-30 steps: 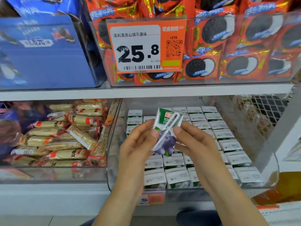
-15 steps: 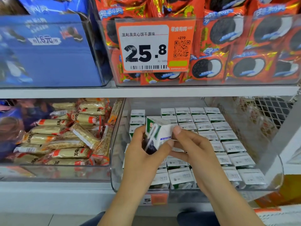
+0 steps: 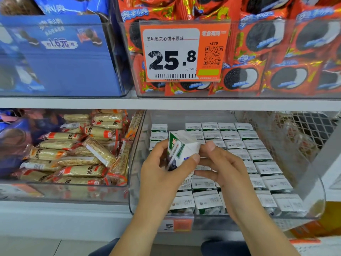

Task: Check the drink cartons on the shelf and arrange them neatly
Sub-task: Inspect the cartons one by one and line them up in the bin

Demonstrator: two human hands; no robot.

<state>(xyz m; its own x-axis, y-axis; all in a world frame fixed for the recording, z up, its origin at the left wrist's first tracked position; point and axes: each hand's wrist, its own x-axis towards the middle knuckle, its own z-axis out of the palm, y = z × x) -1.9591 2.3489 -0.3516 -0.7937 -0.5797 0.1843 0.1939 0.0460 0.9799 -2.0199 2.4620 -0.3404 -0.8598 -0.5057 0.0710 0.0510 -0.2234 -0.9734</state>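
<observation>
A small white and green drink carton [image 3: 181, 147] with a straw on its side is held above the clear bin [image 3: 135, 182] on the lower shelf. My left hand [image 3: 162, 174] grips it from the left and below, thumb on its right face. My right hand [image 3: 224, 169] pinches its right edge with thumb and fingertip. The carton is tilted, top face toward me. Several rows of like cartons [image 3: 258, 156] stand upright in the bin, tops showing.
A clear bin of wrapped snack bars [image 3: 83, 154] sits to the left. The upper shelf [image 3: 166, 103] carries red cookie packs [image 3: 276, 52], an orange price tag [image 3: 184, 52] and a blue box [image 3: 60, 56]. Wire mesh [image 3: 304, 130] closes the right side.
The carton has been turned from showing its printed front to showing its top and side, and lowered toward the bin. Both hands stayed on it.
</observation>
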